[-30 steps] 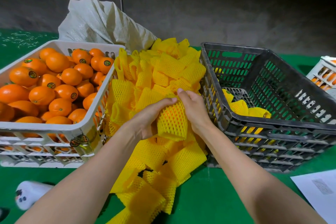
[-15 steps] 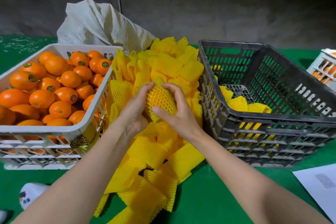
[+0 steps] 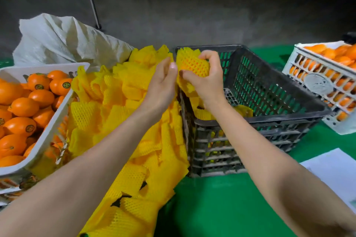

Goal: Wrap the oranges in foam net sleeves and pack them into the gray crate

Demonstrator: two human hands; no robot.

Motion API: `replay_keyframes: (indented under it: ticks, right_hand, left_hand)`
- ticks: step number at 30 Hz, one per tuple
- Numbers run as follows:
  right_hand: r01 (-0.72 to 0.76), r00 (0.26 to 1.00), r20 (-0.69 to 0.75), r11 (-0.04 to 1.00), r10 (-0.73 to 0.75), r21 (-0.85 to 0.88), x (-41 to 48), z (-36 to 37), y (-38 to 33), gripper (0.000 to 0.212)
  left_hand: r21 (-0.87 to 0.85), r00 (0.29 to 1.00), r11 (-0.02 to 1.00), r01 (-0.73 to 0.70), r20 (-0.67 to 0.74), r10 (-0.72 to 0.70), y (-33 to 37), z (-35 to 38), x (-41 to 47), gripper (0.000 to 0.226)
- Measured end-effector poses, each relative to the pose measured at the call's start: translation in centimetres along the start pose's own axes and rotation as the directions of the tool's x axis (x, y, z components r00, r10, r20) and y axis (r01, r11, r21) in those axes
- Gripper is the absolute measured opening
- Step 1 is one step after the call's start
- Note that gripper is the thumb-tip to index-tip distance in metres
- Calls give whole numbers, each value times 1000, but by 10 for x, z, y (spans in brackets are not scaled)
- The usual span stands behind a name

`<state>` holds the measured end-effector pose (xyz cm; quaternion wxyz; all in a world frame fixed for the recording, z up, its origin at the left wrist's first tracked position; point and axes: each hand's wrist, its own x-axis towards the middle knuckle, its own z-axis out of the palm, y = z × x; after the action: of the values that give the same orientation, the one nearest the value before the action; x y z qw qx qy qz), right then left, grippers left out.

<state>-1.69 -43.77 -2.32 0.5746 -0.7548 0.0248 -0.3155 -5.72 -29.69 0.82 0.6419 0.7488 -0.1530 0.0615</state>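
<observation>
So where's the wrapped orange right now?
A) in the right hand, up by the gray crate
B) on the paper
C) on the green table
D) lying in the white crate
A: the right hand grips the wrapped orange, holding it up at the left rim of the gray crate.

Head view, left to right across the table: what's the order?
white orange crate → pile of foam net sleeves → left hand → right hand gripping the sleeved orange → gray crate → second white orange crate
</observation>
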Motion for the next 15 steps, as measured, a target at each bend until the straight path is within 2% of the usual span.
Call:
replay_keyframes:
  ticks: [2, 4, 6, 8, 10, 11, 13, 15]
  right_hand:
    - [40, 997, -59, 996, -45, -75, 8, -31, -6, 46]
    - [24, 1000, 17, 954, -20, -300, 20, -62, -6, 45]
    - [10, 977, 174, 787, 124, -617, 36, -82, 0, 45]
    - [95, 910, 283, 509, 304, -855, 49, -94, 13, 44]
    - [246, 796, 352, 269, 493, -931, 56, -96, 30, 49]
    - [318, 720, 367, 190, 589, -929, 58, -95, 39, 52]
    - [423, 559, 377, 137, 738, -896, 60, -93, 60, 54]
    - [406, 399, 336, 164, 854, -899, 60, -91, 75, 60]
  left_hand:
    - [164, 996, 982, -88, 43, 82, -7, 27, 8, 35]
    - [394, 978, 904, -169, 184, 102, -18, 48, 17, 27]
    - [599, 934, 755, -269, 353, 53, -29, 63, 22, 24]
    - [718, 900, 610, -335, 436, -19, -35, 70, 24, 22]
    - [761, 878, 521, -386, 476, -47, -39, 71, 25, 23]
    - [768, 870, 499, -402, 490, -53, -40, 71, 25, 24]
    - [773, 861, 476, -419, 505, -63, -40, 70, 25, 26]
    - [777, 857, 461, -430, 512, -65, -40, 70, 24, 29]
